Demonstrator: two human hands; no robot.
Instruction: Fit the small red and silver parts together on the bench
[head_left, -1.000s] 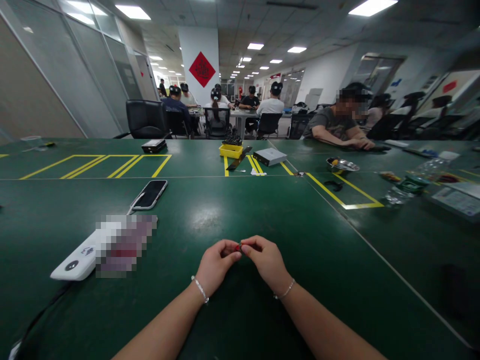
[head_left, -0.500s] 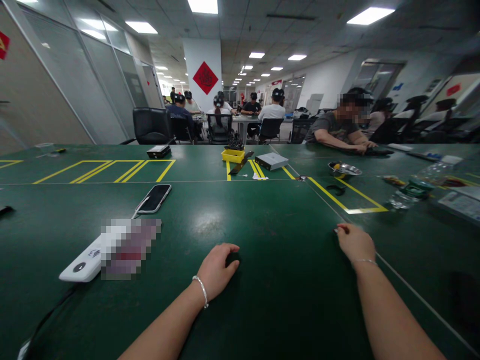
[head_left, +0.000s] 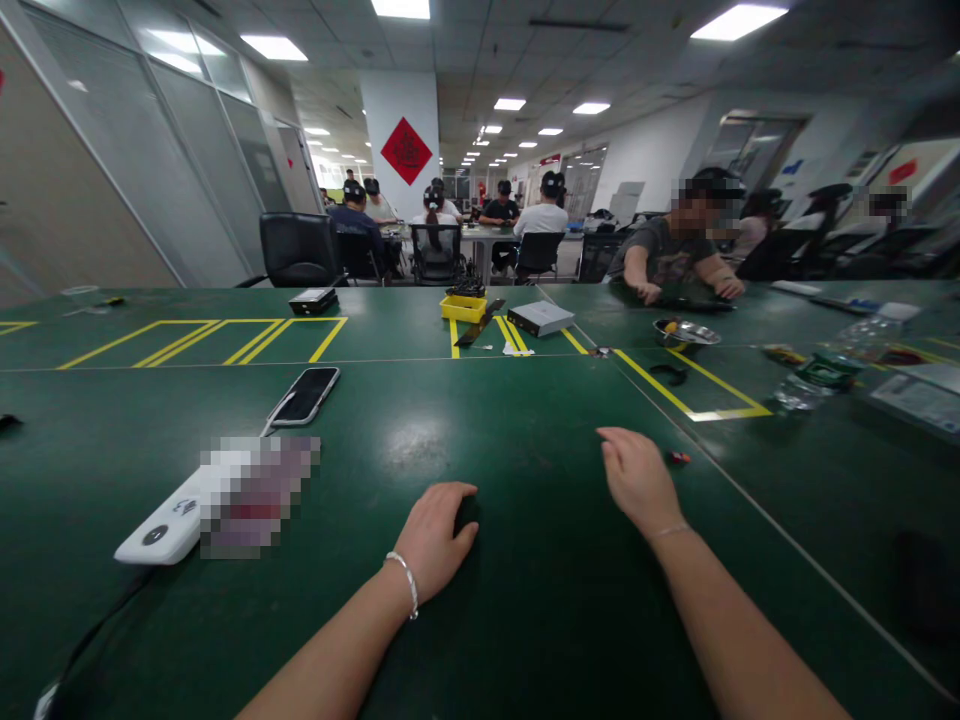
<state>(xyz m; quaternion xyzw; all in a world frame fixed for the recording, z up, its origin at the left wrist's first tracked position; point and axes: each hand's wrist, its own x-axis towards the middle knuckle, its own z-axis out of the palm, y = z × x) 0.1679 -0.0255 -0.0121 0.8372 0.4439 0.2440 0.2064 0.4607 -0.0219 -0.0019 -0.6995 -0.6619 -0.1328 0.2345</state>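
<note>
My left hand (head_left: 435, 538) rests on the green table (head_left: 525, 600), thumb and fingers apart, holding nothing. Farther forward and to the right is my right hand (head_left: 637, 480), its fingers stretched out and nothing visible in them. Just right of that hand lies a small red object (head_left: 679, 458) with a dark part; it is too small for me to name. The hand and the object are apart.
On the left are a white power bank (head_left: 161, 525) with a cable and a phone (head_left: 306, 396). Farther back stand a yellow bin (head_left: 463, 309), a grey box (head_left: 541, 318) and a metal bowl (head_left: 686, 334). A plastic bottle (head_left: 821, 375) lies right; a person (head_left: 675, 250) sits across.
Both hands pinched a small red object together, then separated. My right hand carried it right, let it go on the table and came back partway left. My left hand opened in place.
</note>
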